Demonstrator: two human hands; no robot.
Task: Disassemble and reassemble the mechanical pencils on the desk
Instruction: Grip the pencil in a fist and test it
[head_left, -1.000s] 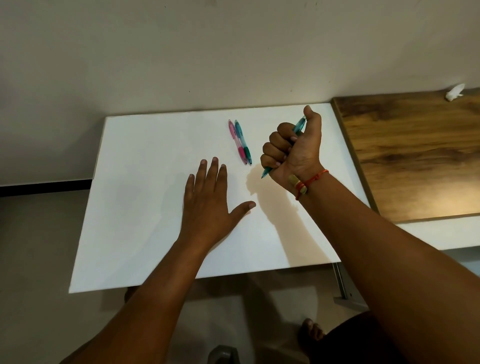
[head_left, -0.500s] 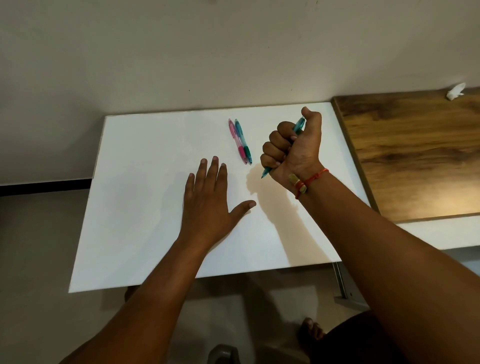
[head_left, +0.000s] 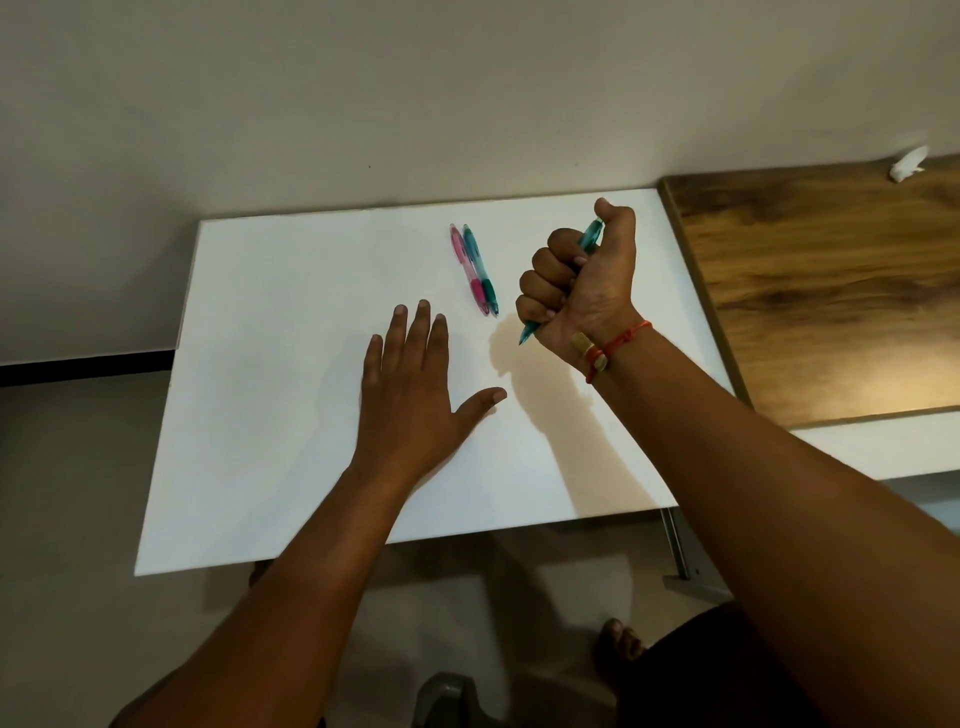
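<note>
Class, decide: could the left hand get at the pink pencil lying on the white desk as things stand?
Probably yes: the left hand lies open and flat, only bare desk separates its fingertips from the pink pencil.

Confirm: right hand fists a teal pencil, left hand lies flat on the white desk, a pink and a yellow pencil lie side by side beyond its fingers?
One error: the head view shows the lying pencil beside the pink pencil is teal, not yellow. The rest stands: right hand grips the held pencil, left hand flat on the white desk.
</note>
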